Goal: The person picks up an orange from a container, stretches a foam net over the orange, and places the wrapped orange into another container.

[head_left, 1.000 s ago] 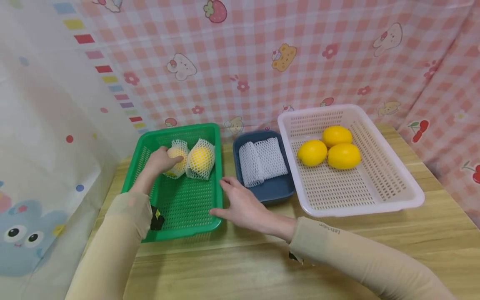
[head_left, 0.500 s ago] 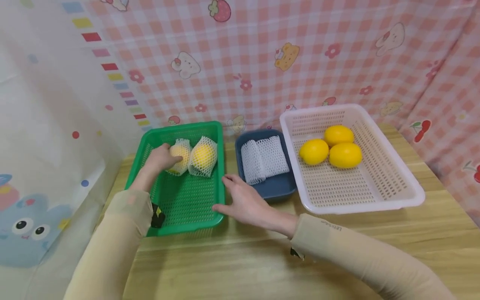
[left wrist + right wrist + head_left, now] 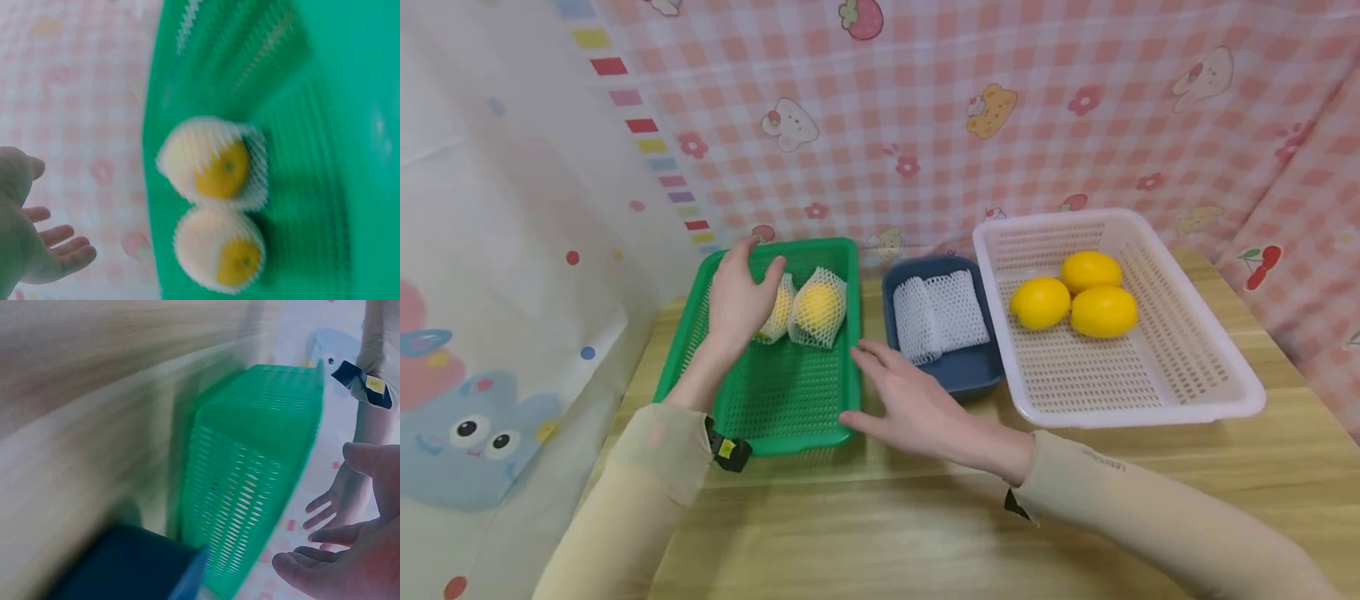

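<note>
Two yellow lemons in white foam net sleeves lie side by side at the back of the green basket: a left lemon, partly covered by my hand, and a right lemon. In the left wrist view, bare yellow rind shows at one end of each lemon. My left hand is raised over the basket's back left, fingers apart and holding nothing. Beside the basket's right wall, my right hand has its fingers extended and holds nothing; whether the fingertips touch the rim I cannot tell.
A dark blue tray with folded white foam nets stands right of the green basket. Farther right, a white basket contains three bare lemons. All stand on a wooden table before a checked cloth.
My left hand has let go of the left netted lemon and risen up and away from it. My right hand stays by the basket's right side. The head view has shifted slightly.
</note>
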Motion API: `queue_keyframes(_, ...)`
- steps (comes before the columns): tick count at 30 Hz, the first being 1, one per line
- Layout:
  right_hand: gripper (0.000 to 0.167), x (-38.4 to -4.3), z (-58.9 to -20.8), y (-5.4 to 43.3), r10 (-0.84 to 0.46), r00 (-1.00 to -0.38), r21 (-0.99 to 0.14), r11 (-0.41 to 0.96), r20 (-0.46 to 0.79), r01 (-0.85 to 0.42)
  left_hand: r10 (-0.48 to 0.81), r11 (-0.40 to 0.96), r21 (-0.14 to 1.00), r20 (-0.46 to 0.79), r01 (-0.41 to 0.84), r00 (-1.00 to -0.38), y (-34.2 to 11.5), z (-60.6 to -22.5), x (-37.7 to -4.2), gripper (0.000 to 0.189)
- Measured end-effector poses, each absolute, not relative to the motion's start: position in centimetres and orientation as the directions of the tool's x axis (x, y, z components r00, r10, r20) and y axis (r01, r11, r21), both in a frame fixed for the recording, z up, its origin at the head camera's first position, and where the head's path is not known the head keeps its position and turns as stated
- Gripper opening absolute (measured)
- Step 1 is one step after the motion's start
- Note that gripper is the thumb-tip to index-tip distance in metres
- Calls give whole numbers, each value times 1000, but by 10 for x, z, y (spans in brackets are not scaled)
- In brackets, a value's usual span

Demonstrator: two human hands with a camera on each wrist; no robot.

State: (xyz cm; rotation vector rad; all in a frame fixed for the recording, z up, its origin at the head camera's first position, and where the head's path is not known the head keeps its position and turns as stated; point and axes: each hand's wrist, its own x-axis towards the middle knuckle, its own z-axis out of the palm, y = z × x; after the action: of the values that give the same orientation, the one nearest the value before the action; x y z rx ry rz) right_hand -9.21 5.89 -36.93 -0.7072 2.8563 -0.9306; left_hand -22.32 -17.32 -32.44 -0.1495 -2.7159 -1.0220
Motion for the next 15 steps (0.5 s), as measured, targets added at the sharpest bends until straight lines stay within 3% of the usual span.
queue_keyframes(9,82,-75,-350,104,-484,-843,-438,722,233,-535,28,588,759,328,281,-944,-146,-312,-188,57)
queue_keyframes(15,79,-72,-346,151,-483,-813,-397,711,324,-580,73,562,764,337,318,-939,-132,-319,-167,56)
